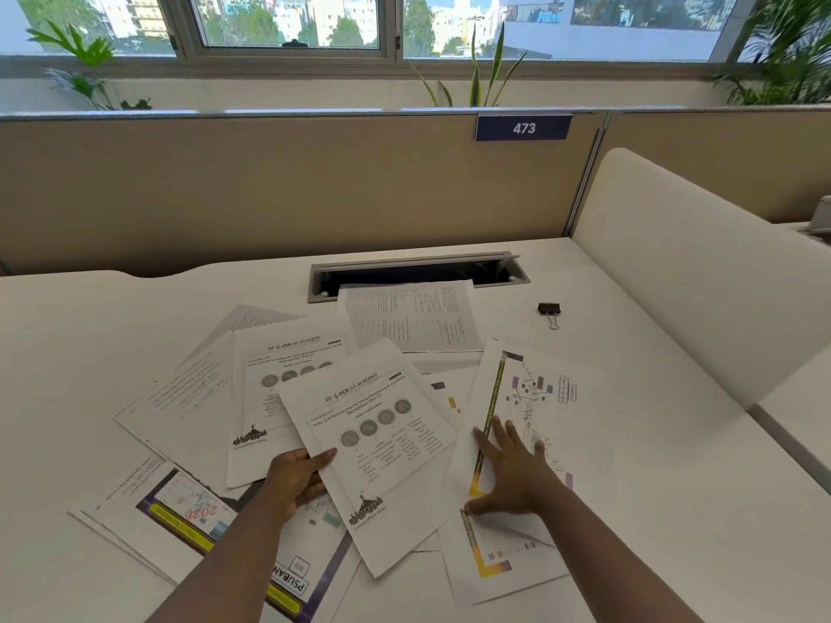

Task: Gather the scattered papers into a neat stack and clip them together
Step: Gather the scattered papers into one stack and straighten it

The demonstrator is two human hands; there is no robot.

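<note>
Papers (382, 442) lie scattered, overlapping, printed, unclipped.

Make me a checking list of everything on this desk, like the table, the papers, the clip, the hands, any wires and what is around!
Surface: white desk, mostly covered by sheets in the middle.
Job's things: papers lie scattered and overlapping, not yet stacked; black binder clip sits alone on the desk to the right of them, unused.
Clutter: nothing seen.
Hands: left hand holds the edge of an academy sheet, thumb on top; right hand presses flat, fingers spread, on a map sheet.
Cables: none seen; cable tray is open and dark inside.
Surroundings: tan partition with a sign reading 473, plants, windows.
</note>
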